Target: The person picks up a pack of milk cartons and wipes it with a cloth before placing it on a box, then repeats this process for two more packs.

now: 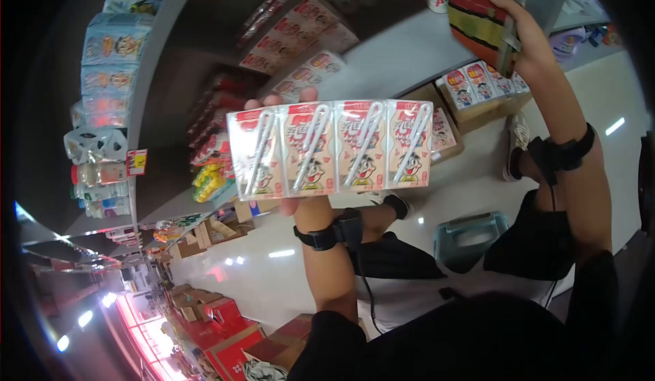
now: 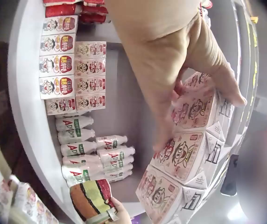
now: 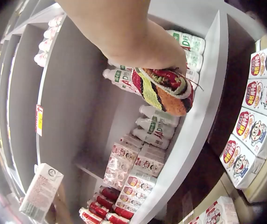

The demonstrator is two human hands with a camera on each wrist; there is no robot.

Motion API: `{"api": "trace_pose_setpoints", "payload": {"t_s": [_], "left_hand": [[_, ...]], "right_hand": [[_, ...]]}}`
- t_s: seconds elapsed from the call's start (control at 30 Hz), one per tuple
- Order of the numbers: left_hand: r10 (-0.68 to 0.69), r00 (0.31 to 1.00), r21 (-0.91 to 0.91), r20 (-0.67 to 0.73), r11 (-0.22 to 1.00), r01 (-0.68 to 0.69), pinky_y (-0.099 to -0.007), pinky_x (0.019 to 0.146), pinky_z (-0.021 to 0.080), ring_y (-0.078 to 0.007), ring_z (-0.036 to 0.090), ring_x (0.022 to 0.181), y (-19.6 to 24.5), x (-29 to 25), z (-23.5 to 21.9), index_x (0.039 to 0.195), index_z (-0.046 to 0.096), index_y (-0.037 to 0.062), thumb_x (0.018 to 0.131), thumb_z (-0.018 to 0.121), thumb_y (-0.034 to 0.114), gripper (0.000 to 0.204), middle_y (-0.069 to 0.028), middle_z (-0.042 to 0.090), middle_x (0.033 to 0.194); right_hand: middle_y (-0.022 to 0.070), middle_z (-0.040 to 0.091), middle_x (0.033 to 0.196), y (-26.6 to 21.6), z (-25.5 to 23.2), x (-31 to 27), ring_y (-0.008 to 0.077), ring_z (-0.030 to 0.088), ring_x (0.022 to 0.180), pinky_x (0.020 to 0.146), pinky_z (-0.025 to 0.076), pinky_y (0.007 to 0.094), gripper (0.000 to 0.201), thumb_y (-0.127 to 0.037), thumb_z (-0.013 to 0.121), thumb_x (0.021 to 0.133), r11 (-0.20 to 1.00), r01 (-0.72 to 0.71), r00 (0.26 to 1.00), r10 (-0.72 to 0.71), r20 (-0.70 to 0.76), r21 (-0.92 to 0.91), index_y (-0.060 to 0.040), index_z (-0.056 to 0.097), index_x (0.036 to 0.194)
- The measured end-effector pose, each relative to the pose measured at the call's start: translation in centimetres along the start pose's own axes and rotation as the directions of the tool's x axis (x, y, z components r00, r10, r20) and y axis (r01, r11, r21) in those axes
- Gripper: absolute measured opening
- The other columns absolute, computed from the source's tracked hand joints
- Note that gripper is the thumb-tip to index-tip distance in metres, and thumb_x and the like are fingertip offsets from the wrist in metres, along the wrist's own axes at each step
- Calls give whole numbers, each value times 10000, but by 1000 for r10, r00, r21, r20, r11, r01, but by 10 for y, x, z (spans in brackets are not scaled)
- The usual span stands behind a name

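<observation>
My left hand (image 2: pixel 175 65) grips a clear-wrapped pack of several milk drink cartons (image 1: pixel 331 149), straws facing up, in the middle of the head view. Its fingertips show along the far edge and the thumb at the near edge. My right hand (image 1: pixel 529 36) holds a folded cloth (image 1: pixel 481 26) with red, yellow, orange and black stripes, a grey strap hanging by it. In the right wrist view the cloth (image 3: pixel 159 93) overlaps white bottles (image 3: pixel 154 128) on the shelf. The same pack (image 3: pixel 41 191) appears there at lower left.
A grey shelf (image 1: pixel 396 46) carries stacked carton packs (image 1: pixel 300 33) and bottles. Cardboard boxes with more cartons (image 1: pixel 481 84) stand below it. A teal plastic stool (image 1: pixel 471 237) is on the floor between the legs. Red boxes (image 1: pixel 228 347) lie further left.
</observation>
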State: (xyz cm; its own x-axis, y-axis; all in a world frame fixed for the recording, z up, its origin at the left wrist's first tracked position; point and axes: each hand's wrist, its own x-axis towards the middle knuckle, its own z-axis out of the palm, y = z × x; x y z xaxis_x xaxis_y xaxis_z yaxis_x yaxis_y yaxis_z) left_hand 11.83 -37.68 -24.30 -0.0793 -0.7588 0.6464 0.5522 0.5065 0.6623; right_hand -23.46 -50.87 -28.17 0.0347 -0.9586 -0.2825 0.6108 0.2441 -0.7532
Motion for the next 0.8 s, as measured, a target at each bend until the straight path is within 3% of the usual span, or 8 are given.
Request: {"api": "trace_pose_setpoints", "payload": {"t_s": [0.1,0.17,0.23,0.37,0.5,0.57,0.7,0.8], "left_hand": [[15,984,-215,178,976,24,-617,1173,302,-393,293,1455,-3,6,0,1549,242,96,593,947,454,1241,-62,324,1559],[-8,998,-72,-70,997,3,-604,1179,301,-397,298,1454,0,2,4,1552,237,94,588,950,452,1251,-61,321,1560],[-24,989,-161,143,986,48,-584,1187,297,-402,319,1446,0,10,0,1562,212,91,597,929,504,1271,-73,318,1570],[-233,894,229,-383,914,336,-485,1113,429,-372,484,1336,-1,-5,18,1519,285,9,654,924,333,1123,-204,458,1434],[-333,903,691,-270,586,423,-384,963,489,-295,566,1149,-28,4,49,1464,406,-12,642,910,239,997,-166,542,1300],[-383,923,982,36,183,38,-393,935,483,-322,552,1098,-45,-1,47,1466,424,11,591,905,200,1017,-166,557,1232],[-479,874,995,82,91,-44,-435,969,464,-352,506,1077,-84,-20,49,1472,443,61,535,881,176,1041,-158,549,1207],[-668,739,995,89,31,-92,-434,976,479,-339,508,1098,-103,-34,48,1465,455,87,565,861,134,988,-124,527,1248]], "right_hand": [[141,682,1202,4,5,-2,254,678,1078,976,540,373,480,-303,712,887,1000,21,999,-21,45,-6,-15,602,1256],[154,687,1182,5,12,-6,264,691,1043,949,559,376,467,-285,699,894,998,27,999,-26,20,-60,5,598,1245],[164,689,1178,7,19,-5,281,691,1043,956,555,405,434,-266,632,917,1000,-4,998,4,68,-6,12,599,1250],[182,697,1162,1,15,-1,315,692,1033,961,552,462,397,-227,496,965,991,-78,982,58,178,111,23,605,1254],[174,701,1152,1,6,4,310,697,1004,930,565,452,390,-229,487,968,989,-78,975,50,217,123,14,613,1247],[173,702,1152,-2,5,1,303,696,1002,923,566,445,388,-230,480,972,986,-109,968,77,238,125,9,615,1246],[166,703,1155,-6,10,-5,299,691,1020,935,560,438,387,-229,478,975,995,-49,979,31,204,84,10,614,1247],[161,703,1158,-6,5,-4,294,687,1031,951,552,427,387,-232,479,978,995,-31,981,11,195,98,11,613,1248]]}}
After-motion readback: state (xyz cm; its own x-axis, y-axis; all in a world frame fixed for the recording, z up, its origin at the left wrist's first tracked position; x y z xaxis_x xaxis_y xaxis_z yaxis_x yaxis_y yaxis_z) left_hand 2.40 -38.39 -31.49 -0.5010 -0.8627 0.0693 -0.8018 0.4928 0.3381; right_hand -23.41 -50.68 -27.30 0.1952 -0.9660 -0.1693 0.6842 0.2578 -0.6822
